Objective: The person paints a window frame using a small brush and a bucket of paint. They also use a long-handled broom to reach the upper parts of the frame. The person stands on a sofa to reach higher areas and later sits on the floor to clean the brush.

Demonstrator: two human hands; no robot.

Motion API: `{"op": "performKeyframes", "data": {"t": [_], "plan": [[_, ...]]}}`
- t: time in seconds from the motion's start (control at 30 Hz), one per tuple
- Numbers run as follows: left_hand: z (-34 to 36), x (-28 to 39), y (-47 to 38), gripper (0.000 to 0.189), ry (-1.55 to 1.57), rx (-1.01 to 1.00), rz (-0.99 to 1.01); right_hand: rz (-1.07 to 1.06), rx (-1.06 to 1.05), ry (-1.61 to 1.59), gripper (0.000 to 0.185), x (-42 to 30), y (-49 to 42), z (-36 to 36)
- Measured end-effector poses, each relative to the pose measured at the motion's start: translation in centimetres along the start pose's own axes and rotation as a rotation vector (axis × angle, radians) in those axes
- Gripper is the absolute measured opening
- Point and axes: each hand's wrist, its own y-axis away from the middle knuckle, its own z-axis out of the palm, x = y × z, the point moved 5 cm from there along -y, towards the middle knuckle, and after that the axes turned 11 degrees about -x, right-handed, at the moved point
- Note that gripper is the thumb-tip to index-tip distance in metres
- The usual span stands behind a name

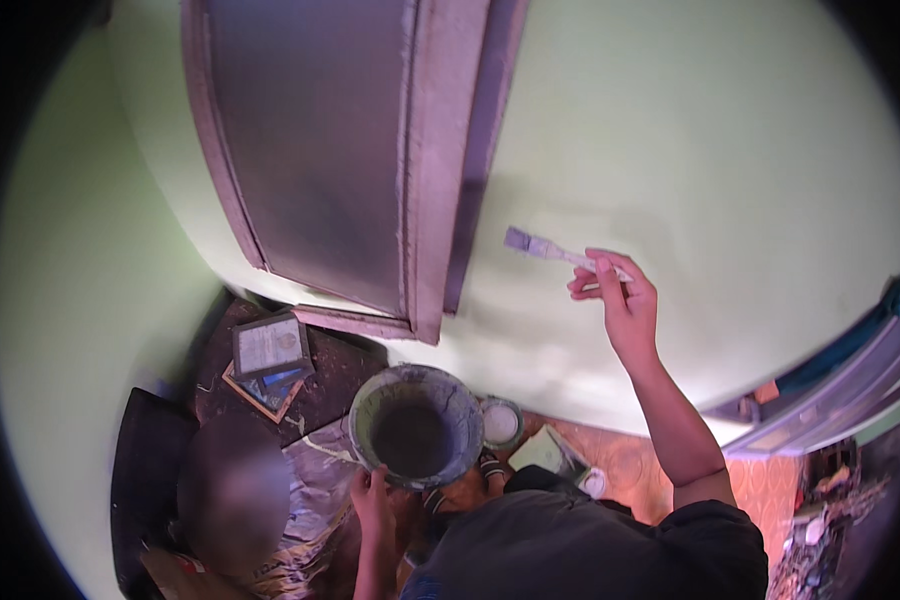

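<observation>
My right hand [624, 300] pinches the handle of a flat paintbrush [532, 244], its bristles pointing left and coated in greyish-purple paint. The brush is in front of a pale green wall [667, 165], to the right of a window frame [442, 187] of similar greyish-purple colour around a dark pane [315, 150]. Below, my left hand [371, 495] grips the near left rim of a paint-smeared bucket [461, 405], thumb over the edge. Dark contents [412, 441] show inside it; how deep they are is hard to tell.
A small tub with pale contents [500, 424] stands right of the bucket. Framed pictures [272, 346] lie stacked on a dark surface [217, 367] at left, near a black chair back [146, 480]. Crumpled sheeting [315, 480] is below. Clutter [817, 532] covers the lower right.
</observation>
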Motion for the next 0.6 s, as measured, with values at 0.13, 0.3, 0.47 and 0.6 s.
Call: {"op": "performKeyframes", "data": {"t": [0.13, 0.3, 0.47, 0.6], "plan": [[-0.1, -2.4, -1.6, 0.013, -0.075, -0.070, -0.041, 0.270, 0.078, -0.105, 0.032, 4.1, 7.3, -3.2], [3.6, -2.4, -1.0, 0.019, -0.132, -0.165, -0.052, 0.442, 0.244, -0.272, 0.032, 7.5, 13.6, -7.2], [9.8, -3.8, -1.3, 0.018, -0.194, -0.299, -0.068, 0.491, 0.403, -0.373, 0.031, 10.0, 19.3, -11.1], [14.6, -5.1, 0.0, 0.016, -0.283, -0.404, -0.120, 0.519, 0.491, -0.425, 0.030, 11.6, 25.4, -14.3]]}}
